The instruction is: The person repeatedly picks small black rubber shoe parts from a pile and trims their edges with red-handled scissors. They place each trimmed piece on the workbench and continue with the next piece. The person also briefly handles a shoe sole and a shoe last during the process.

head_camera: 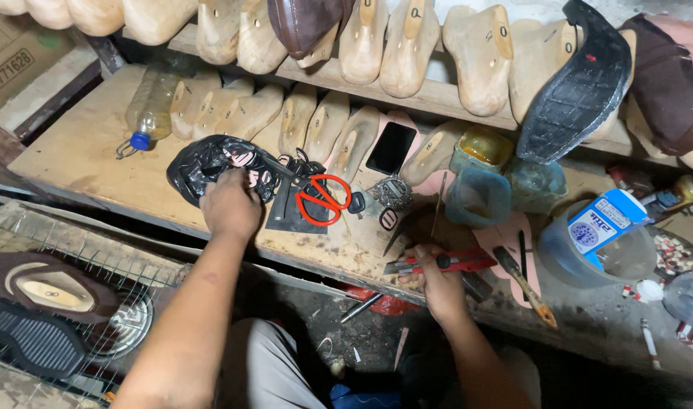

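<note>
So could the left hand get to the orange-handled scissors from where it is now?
Probably yes. The left hand rests on the black plastic bag, and the scissors lie flat on the bench just beside it, with nothing stacked on them. The right hand is off to the side, holding a red utility knife.

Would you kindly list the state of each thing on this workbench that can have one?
Left hand: resting on the black plastic bag, which is crumpled.
Right hand: shut on the red utility knife, blade out.
Red-handled scissors: lying flat, blades closed.
Plastic bottle: on its side, capped.
Blue tub: upright, lid off.
Phone: screen dark.
</note>
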`<state>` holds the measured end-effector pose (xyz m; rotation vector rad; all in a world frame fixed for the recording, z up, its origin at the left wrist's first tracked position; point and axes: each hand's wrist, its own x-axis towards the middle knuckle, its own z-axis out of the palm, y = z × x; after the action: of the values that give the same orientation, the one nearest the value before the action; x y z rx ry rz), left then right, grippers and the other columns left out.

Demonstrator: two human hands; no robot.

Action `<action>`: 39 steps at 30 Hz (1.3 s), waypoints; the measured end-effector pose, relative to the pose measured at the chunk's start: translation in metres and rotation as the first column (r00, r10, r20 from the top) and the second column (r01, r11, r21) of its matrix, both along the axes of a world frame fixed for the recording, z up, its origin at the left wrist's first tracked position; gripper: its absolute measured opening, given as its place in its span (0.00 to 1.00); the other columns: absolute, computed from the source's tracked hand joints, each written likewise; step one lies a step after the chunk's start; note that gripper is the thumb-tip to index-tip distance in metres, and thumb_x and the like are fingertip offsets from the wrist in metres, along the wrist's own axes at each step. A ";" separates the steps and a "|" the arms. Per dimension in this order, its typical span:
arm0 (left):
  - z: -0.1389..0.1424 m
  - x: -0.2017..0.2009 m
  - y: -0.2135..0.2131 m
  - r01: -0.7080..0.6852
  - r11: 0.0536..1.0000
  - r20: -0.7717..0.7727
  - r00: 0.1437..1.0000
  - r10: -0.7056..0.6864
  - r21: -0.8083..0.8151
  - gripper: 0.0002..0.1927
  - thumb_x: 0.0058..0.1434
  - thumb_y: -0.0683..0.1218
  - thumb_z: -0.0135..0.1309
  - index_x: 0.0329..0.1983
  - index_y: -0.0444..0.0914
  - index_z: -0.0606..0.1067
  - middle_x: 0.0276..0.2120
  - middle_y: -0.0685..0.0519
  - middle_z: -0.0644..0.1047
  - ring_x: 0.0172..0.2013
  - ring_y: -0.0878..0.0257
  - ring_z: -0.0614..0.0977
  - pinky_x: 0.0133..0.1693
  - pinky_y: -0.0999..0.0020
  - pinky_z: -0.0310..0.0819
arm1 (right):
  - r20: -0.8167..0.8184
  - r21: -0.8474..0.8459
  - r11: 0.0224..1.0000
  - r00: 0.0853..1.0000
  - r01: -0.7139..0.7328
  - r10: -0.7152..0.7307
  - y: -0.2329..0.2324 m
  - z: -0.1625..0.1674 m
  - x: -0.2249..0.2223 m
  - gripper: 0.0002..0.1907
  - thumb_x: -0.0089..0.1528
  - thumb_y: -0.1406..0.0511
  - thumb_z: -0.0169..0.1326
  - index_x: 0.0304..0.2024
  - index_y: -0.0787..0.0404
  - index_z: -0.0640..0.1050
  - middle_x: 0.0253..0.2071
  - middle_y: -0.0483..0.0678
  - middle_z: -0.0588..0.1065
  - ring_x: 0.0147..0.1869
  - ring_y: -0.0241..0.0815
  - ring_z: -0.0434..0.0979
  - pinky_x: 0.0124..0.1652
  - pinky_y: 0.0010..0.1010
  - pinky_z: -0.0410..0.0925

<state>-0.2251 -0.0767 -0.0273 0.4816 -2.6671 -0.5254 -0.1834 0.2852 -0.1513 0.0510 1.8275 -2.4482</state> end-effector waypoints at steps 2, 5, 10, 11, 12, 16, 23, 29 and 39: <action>0.001 -0.003 0.004 -0.024 0.998 0.037 0.999 0.027 -0.064 0.12 0.59 0.45 0.57 0.47 0.43 0.80 0.51 0.51 0.78 0.52 0.48 0.76 0.54 0.51 0.67 | 0.024 0.016 1.000 1.000 0.008 -0.008 -0.001 0.001 -0.001 0.15 0.69 0.62 0.49 0.43 0.71 0.75 0.36 0.57 0.79 0.29 0.44 0.79 0.32 0.33 0.75; -0.001 -0.007 0.018 0.211 0.977 -0.158 0.966 -0.203 0.034 0.16 0.61 0.41 0.54 0.51 0.45 0.80 0.54 0.56 0.79 0.54 0.50 0.76 0.58 0.56 0.70 | 0.022 0.010 1.000 1.000 -0.008 0.007 -0.002 0.004 -0.002 0.15 0.68 0.62 0.48 0.43 0.71 0.75 0.36 0.56 0.79 0.30 0.43 0.80 0.33 0.33 0.76; -0.002 -0.010 0.036 0.469 0.883 -0.080 0.881 -0.466 0.022 0.30 0.50 0.35 0.53 0.59 0.42 0.76 0.59 0.52 0.75 0.53 0.48 0.74 0.53 0.52 0.66 | -0.009 0.109 0.994 1.000 -0.011 0.013 -0.003 0.008 -0.001 0.15 0.69 0.62 0.47 0.43 0.71 0.75 0.37 0.57 0.79 0.32 0.42 0.81 0.33 0.33 0.76; -0.002 -0.011 0.038 0.461 0.887 0.000 0.887 -0.461 0.033 0.32 0.51 0.34 0.52 0.62 0.42 0.74 0.59 0.52 0.75 0.53 0.48 0.74 0.52 0.51 0.66 | -0.006 0.101 0.995 1.000 -0.007 0.008 -0.003 0.009 -0.001 0.15 0.69 0.63 0.48 0.43 0.72 0.75 0.36 0.58 0.79 0.31 0.44 0.80 0.32 0.33 0.75; -0.002 -0.013 0.038 0.442 0.897 0.024 0.896 -0.443 0.021 0.33 0.50 0.33 0.52 0.63 0.41 0.73 0.59 0.50 0.75 0.53 0.48 0.74 0.52 0.51 0.66 | -0.001 0.094 0.996 1.000 -0.006 0.006 -0.003 0.009 0.000 0.15 0.69 0.63 0.48 0.43 0.72 0.75 0.36 0.58 0.79 0.29 0.45 0.79 0.32 0.33 0.75; -0.003 -0.021 0.035 0.431 0.899 0.045 0.902 -0.429 -0.074 0.30 0.51 0.33 0.52 0.60 0.37 0.74 0.55 0.45 0.75 0.51 0.46 0.74 0.53 0.54 0.67 | 0.007 0.140 0.990 1.000 -0.015 0.014 -0.002 0.011 0.001 0.15 0.68 0.63 0.48 0.43 0.72 0.76 0.36 0.56 0.79 0.30 0.44 0.81 0.33 0.33 0.76; -0.001 -0.010 0.031 0.510 0.848 -0.148 0.836 -0.528 -0.147 0.15 0.55 0.34 0.54 0.45 0.36 0.79 0.43 0.46 0.76 0.48 0.46 0.76 0.51 0.54 0.70 | 0.063 0.155 0.988 0.998 -0.014 0.005 -0.001 0.007 0.001 0.15 0.69 0.61 0.48 0.45 0.69 0.76 0.37 0.56 0.80 0.30 0.45 0.80 0.32 0.32 0.74; 0.007 0.008 0.071 0.597 0.786 -0.291 0.733 -0.615 -0.160 0.14 0.59 0.37 0.54 0.48 0.35 0.78 0.41 0.44 0.77 0.45 0.45 0.78 0.46 0.53 0.73 | 0.030 0.083 0.996 0.999 -0.036 0.033 0.000 0.006 0.006 0.14 0.68 0.62 0.49 0.45 0.69 0.75 0.38 0.55 0.80 0.36 0.42 0.83 0.32 0.33 0.78; 0.045 -0.066 0.126 0.467 0.768 0.095 0.873 -0.478 -0.438 0.11 0.60 0.41 0.50 0.44 0.35 0.78 0.43 0.44 0.78 0.47 0.49 0.80 0.46 0.57 0.77 | 0.018 0.211 0.976 0.999 -0.050 0.048 0.001 0.015 0.006 0.13 0.68 0.63 0.50 0.44 0.69 0.77 0.37 0.53 0.81 0.30 0.38 0.80 0.30 0.26 0.72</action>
<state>-0.2911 0.0493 0.0174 -0.3474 -2.7560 -0.0194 -0.1769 0.2862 -0.1361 0.0346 2.0500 -2.2072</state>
